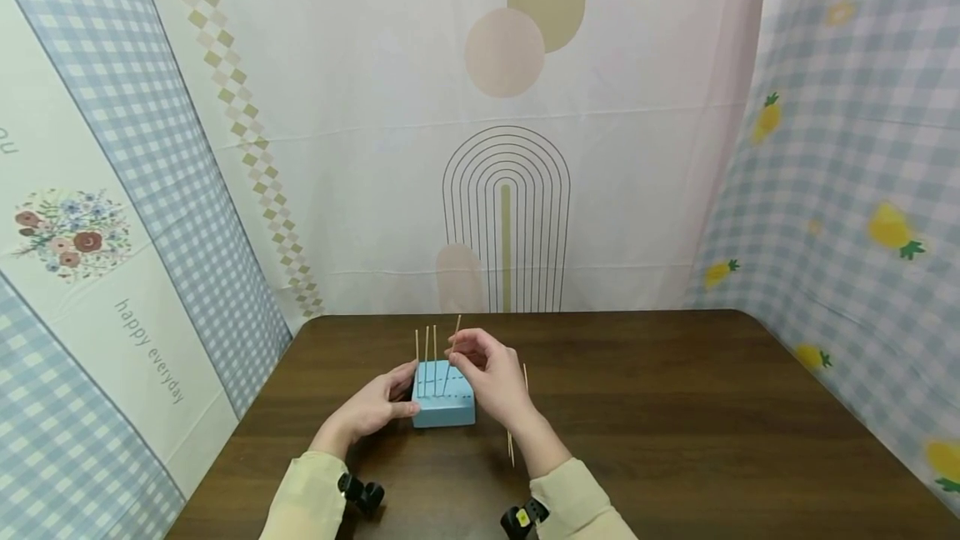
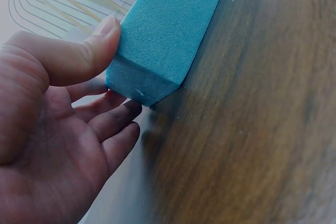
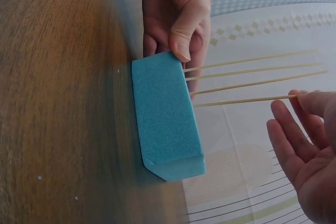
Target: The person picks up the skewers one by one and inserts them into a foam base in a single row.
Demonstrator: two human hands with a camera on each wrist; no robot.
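**A:** ok so head cam first. There's a blue foam block [image 1: 444, 395] sitting on a dark wooden table [image 1: 675, 407], toward the near left part of it. Left hand [image 1: 372, 409] is cupped against the block's left side, thumb on the top edge, fingers curled round the corner. Three bamboo skewers [image 1: 426, 357] stand upright in the block, and a fourth skewer [image 1: 452, 352] leans a bit to the right. Right hand [image 1: 487, 373] pinches that one near its top.

**B:** anything else on the table?

**A:** yeah, a couple of loose skewers [image 1: 512, 440] lie just right of the block, partly hidden behind the right forearm. Patterned cloth backdrop [image 1: 525, 148] hangs all around.

**B:** and the left wrist cam?

**A:** super close. Thumb [image 2: 89, 51] presses on the block's [image 2: 168, 30] upper face, the other fingertips [image 2: 123, 114] tucked against its lower corner, so the left hand has the foam held between them. Skewers are only faint lines at the top left.

**B:** right wrist?

**A:** block [image 3: 165, 116] seen side-on, resting on the table, four skewers [image 3: 252, 72] sticking out of its top face. The lowest one's far end meets the right hand's fingertips [image 3: 310, 98], pinched there, with the remaining fingers loosely extended. Left hand [image 3: 176, 14] grips the block's far end.
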